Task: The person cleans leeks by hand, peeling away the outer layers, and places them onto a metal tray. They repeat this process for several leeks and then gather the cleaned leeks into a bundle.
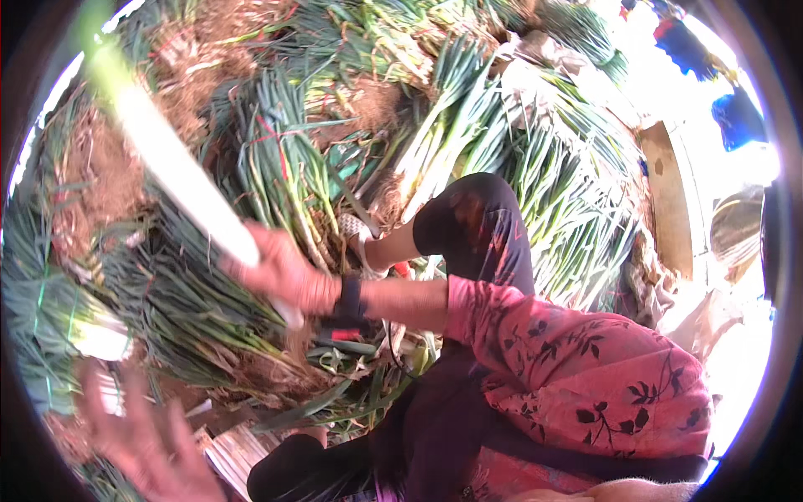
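My right hand (pixel 282 267), with a dark band on its wrist, grips a long green onion stalk (pixel 182 179). The stalk's thick white shank slants to the upper left, its green end blurred. A second white end (pixel 288 314) shows below the hand; whether it belongs to a held stalk I cannot tell. My left hand (pixel 147 439) is at the lower left, blurred, fingers spread and holding nothing that shows. Close to it lies a bundle of green onions (pixel 103 339) with clean white ends and thin green ties.
Unpeeled green onions (pixel 188 301) with earthy roots lie heaped in front. A bundle with red ties (pixel 273 144) lies beyond my right hand. More onions (pixel 564 207) are piled beside my bent knee (pixel 473 219). A pale slatted piece (pixel 241 452) is beside my other knee. A board (pixel 668 201) stands at right.
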The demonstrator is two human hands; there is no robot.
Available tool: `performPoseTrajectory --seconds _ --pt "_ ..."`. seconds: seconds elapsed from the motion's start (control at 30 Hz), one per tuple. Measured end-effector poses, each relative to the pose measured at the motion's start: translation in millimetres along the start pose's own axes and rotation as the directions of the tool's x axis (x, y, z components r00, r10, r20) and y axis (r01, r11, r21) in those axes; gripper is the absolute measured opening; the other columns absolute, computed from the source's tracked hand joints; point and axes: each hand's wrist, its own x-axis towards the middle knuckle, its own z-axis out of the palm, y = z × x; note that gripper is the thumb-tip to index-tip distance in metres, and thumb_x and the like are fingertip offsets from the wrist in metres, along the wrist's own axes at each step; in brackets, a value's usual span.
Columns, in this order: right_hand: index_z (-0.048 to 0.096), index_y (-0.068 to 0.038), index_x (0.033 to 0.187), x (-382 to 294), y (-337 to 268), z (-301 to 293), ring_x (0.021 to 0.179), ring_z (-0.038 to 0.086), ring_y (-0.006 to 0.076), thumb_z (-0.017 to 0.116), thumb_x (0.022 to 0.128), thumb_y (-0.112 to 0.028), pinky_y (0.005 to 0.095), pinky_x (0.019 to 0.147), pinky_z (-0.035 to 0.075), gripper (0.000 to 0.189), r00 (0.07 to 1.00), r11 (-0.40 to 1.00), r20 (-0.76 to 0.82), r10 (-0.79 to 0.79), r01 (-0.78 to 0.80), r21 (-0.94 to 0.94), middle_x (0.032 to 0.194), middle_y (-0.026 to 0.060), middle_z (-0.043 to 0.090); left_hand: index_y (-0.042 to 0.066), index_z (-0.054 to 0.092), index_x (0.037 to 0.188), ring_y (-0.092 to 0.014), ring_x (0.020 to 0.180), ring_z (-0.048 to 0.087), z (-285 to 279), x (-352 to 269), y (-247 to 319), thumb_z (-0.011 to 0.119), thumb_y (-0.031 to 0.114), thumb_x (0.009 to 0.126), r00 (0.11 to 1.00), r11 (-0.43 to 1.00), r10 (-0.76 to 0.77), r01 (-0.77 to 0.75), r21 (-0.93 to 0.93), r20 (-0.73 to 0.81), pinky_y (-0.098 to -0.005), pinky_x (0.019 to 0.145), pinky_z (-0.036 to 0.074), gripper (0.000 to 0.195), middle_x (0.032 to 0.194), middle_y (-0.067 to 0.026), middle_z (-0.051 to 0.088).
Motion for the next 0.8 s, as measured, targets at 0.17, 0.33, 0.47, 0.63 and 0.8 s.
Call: performPoseTrajectory --seconds 0.17,0.33,0.47,0.63,0.8 --pt "0.058 -0.008 0.090 86.5 64.6 -161.7 0.052 0.049 0.0079 0.064 0.086 -0.013 0.0233 0.044 0.041 0.009 0.868 0.998 -0.493 0.067 -0.061 0.027 0.066 -0.0028 0.054 0.008 0.061 0.116 -0.025 0.113 0.052 58.6 -3.4 37.1 0.060 0.008 0.087 0.934 0.949 -0.070 0.170 -0.265 0.351 -0.0357 0.092 0.042 0.029 0.129 -0.0071 0.053" --pt "0.059 -0.003 0.086 76.9 147.8 -344.4 0.065 0.054 0.0142 0.060 0.081 -0.007 0.0304 0.056 0.045 0.007 0.466 0.707 -0.884 0.014 -0.630 -0.321 0.075 0.0043 0.058 0.003 0.058 0.117 -0.035 0.112 0.051 98.3 -36.2 38.3 0.060 0.003 0.081 0.824 0.811 -0.184 0.435 -0.391 0.535 -0.0409 0.095 0.042 0.035 0.121 -0.0149 0.054" --pt "0.060 0.003 0.086 33.7 196.3 -355.9 0.066 0.059 0.0224 0.060 0.079 -0.012 0.0387 0.060 0.048 0.016 0.661 0.429 -0.750 -0.037 -0.667 -0.609 0.075 0.0154 0.061 0.000 0.057 0.116 -0.036 0.108 0.055 138.7 -44.8 24.7 0.058 0.004 0.084 0.801 0.696 -0.284 0.550 -0.461 0.527 -0.0388 0.094 0.042 0.032 0.116 -0.0188 0.057" --pt "0.064 -0.001 0.093 2.6 249.3 -213.3 0.062 0.057 0.0130 0.059 0.088 -0.012 0.0298 0.057 0.047 0.014 0.681 0.654 -0.294 0.670 -0.730 -0.200 0.072 0.0029 0.061 0.001 0.058 0.113 -0.034 0.104 0.058 184.0 -91.1 -6.8 0.059 0.001 0.084 0.760 0.611 -0.374 0.633 -0.475 0.532 -0.0365 0.090 0.044 0.029 0.111 -0.0175 0.059" --pt "0.059 0.002 0.110 -35.2 287.6 -134.6 0.080 0.061 0.0176 0.062 0.087 -0.022 0.0336 0.068 0.050 0.033 0.618 0.300 -0.300 0.727 -0.678 -0.671 0.084 0.0108 0.062 0.000 0.059 0.112 -0.032 0.102 0.060 190.2 -100.1 -14.9 0.060 0.005 0.085 0.694 0.570 -0.367 0.694 -0.440 0.620 -0.0372 0.089 0.045 0.028 0.107 -0.0176 0.063"
